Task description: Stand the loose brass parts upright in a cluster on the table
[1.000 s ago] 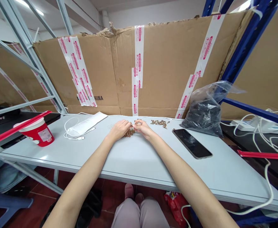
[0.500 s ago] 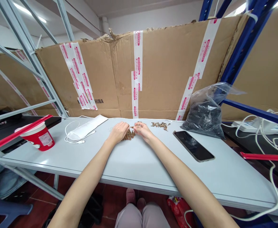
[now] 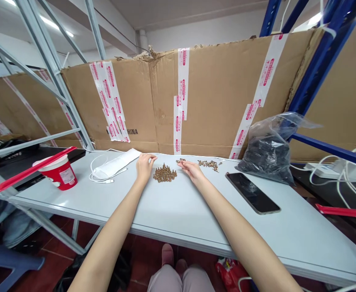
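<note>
Left hand (image 3: 145,166) and right hand (image 3: 192,169) are flanking metal bits (image 3: 165,174); can't tell either grip; carton (image 3: 214,93) is showing "HINA" beside tape (image 3: 112,109).

Small parts (image 3: 165,174) grouped mid-table (image 3: 178,215), flanked by left hand (image 3: 146,166) and right hand (image 3: 191,169). Loose parts (image 3: 208,164) scattered behind right hand, to its right. Phone (image 3: 253,192) laid farther right; bag (image 3: 264,160) set behind it. Packet (image 3: 118,162) placed left of left hand, cup (image 3: 62,176) farther left. All backed by cardboard (image 3: 220,97).
</note>
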`<state>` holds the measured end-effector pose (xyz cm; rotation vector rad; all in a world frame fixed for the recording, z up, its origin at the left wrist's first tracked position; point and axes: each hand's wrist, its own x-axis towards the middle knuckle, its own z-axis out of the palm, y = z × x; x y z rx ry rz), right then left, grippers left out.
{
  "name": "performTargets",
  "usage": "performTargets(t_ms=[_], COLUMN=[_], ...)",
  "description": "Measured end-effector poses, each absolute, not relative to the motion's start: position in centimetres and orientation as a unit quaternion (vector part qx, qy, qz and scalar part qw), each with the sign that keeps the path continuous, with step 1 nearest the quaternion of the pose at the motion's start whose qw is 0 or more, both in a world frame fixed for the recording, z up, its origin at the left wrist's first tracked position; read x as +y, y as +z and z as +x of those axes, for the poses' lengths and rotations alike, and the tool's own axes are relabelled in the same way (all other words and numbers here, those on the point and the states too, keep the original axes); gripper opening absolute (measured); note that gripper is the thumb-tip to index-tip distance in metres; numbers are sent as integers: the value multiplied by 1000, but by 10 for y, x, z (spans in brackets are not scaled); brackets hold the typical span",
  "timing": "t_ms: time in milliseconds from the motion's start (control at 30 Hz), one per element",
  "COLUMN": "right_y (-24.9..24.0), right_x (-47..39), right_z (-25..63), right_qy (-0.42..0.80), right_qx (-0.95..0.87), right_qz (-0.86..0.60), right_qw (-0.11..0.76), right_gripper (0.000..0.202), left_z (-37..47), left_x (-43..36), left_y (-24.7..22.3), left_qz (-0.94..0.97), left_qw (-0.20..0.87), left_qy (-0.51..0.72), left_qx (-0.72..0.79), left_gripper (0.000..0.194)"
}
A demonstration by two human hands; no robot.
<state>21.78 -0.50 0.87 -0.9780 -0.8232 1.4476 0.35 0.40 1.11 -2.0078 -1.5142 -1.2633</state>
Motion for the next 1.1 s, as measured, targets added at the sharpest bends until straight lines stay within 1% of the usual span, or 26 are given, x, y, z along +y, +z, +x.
performTargets(t_ms=[133,167,300,400,467,533,667,800,900,1100], right_y=[8,8,10,13,13,11,5,6,9,11], right_x=[-4,-4,-3,-4,-3,0,3,-2,-6,-10], right_z=[221,223,227,231,233,236,239,242,244,241], right_qy=[609,607,582,522,480,437,322,244,214,197], right_qx=[-372,-378,-417,-474,-519,-573,-674,-728,-753,-786], right_qz=[-403,-400,-426,-469,-482,-494,-539,-560,-555,-534], right_qw=[573,573,553,532,517,487,389,311,280,242], right_gripper=[2,3,15,26,30,27,14,11,10,5], left_z=[-17,-22,-36,-40,-42,-44,-47,-46,-45,-44], left_x=[13,16,21,23,23,24,24,24,25,27], left_y=[6,5,-2,-5,-7,-8,-10,-11,-12,-14], left_qz=[-617,-599,-542,-520,-514,-506,-500,-504,-506,-515], left_qw=[131,123,93,78,77,76,67,65,70,80], left_qy=[-434,-424,-361,-308,-288,-277,-268,-260,-253,-244], left_qx=[-644,-668,-753,-793,-805,-813,-821,-821,-822,-818], left_gripper=[15,15,17,18,19,18,17,16,16,19])
